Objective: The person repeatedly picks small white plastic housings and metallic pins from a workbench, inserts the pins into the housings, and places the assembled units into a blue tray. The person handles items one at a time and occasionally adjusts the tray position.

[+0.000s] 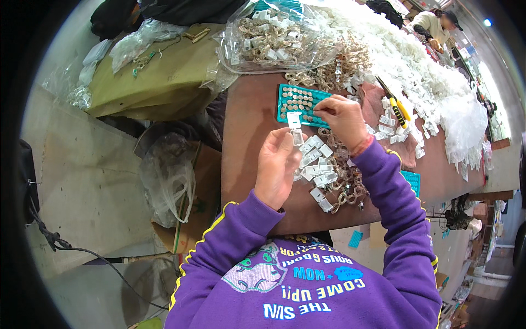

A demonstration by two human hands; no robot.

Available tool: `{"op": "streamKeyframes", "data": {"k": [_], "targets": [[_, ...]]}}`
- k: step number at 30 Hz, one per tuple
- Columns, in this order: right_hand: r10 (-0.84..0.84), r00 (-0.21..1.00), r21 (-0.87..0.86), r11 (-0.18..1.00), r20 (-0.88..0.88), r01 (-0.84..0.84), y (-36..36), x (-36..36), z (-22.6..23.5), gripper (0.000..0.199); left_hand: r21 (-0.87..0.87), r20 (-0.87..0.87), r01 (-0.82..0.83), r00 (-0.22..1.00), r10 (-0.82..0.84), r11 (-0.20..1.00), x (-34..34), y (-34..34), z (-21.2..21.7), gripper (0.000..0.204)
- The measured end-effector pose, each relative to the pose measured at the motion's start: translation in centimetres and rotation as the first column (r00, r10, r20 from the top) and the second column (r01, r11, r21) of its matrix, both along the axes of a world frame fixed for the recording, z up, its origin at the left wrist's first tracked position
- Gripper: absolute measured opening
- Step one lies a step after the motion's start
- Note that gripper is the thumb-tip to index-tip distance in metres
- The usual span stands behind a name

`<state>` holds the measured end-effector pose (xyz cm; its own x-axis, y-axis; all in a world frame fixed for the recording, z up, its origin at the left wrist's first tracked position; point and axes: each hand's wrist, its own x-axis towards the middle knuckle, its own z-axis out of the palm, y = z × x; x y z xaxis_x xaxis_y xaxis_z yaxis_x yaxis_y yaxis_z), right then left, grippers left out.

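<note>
Between the thumb and fingers of my left hand (278, 164) is a small white plastic case (295, 122), its lid hinged up. My right hand (342, 119) reaches over a teal tray (281, 102) that holds rows of small round metal discs like button cells. Its thumb and fingertips are pinched together at the tray's right part; whatever they grip is too small to make out. Just below the hands lies a pile of similar white cases (319, 164), with coiled clear wires (345, 189) beside it.
Yellow-and-black pliers (398, 109) lie on a pink cloth right of the tray. A large heap of white pieces (405, 71) covers the table's far right. A clear bag of wired cases (274, 46) stands behind the tray. Another person (435, 27) works at the far right.
</note>
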<state>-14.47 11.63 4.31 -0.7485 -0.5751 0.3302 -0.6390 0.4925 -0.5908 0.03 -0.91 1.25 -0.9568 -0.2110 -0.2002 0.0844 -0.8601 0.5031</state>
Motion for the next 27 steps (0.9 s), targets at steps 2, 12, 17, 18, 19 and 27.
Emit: {"op": "streamKeyframes", "data": {"k": [2,12,17,18,19,27], "targets": [[0.050,0.998,-0.100,0.994,0.029,-0.047,0.5,1.6,1.9,0.009,-0.028,0.022,0.000,1.000,0.001,1.000,0.1,0.1,0.0,0.017],[0.143,0.948,-0.057,0.985,-0.283,-0.166,-0.3,7.6,3.3,0.009,-0.169,-0.014,-0.013,1.000,0.011,0.986,0.3,0.4,-0.5,0.015],[0.222,0.958,0.027,0.975,-0.182,-0.221,0.8,7.9,4.3,0.011,-0.240,-0.037,0.010,0.999,-0.019,0.971,0.4,0.3,-0.3,0.013],[0.221,0.957,0.030,0.975,-0.190,-0.219,0.9,8.0,4.4,0.012,-0.225,-0.037,0.017,0.999,-0.026,0.974,0.4,0.3,-0.2,0.014],[0.226,0.953,0.033,0.974,-0.200,-0.224,1.0,8.0,4.6,0.013,-0.210,-0.037,0.023,0.999,-0.031,0.977,0.4,0.3,-0.1,0.014],[0.174,0.977,-0.126,0.974,-0.127,-0.190,0.4,7.5,4.6,0.017,-0.171,-0.024,0.073,0.997,-0.079,0.983,0.4,0.3,0.2,0.016]]}}
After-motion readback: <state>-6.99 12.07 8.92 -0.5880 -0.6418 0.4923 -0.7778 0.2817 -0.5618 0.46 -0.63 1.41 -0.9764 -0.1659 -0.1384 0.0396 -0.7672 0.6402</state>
